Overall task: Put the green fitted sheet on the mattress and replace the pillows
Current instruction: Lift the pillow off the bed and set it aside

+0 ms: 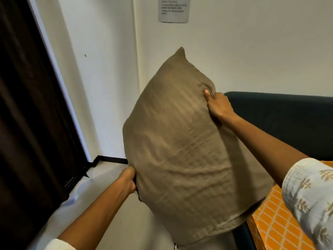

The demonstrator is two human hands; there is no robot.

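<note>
Over on the far left hangs a dark curtain [27, 105], running down past a white wall [100, 87] with a black skirting board [110, 158] at its foot. The pale floor [100, 179] shows below that.

The person's left hand [127, 179] comes up from the lower left, its fingers curled round the lower left edge of the pillow [180, 150] and gripping the cloth there. The pillow itself is held up in the air, stood on end and tilted, one corner pointing up at the wall. Its case is a dull brown-green with a faint woven stripe, and it is full: the stuffing bulges it out, and the hemmed open end hangs at the bottom.

High on the wall behind is a taped sheet of paper [173, 9]; the print is too blurred to read.

The right hand [219, 105] pinches the pillow's upper right edge, thumb pressed on the front, the other fingers hidden behind. Its forearm runs back to a pale patterned sleeve [310, 195].

Behind that arm stands a dark padded headboard [288, 120], and at the lower right lies an orange cloth with a white grid [275, 224]. I cannot see a green sheet from here.
</note>
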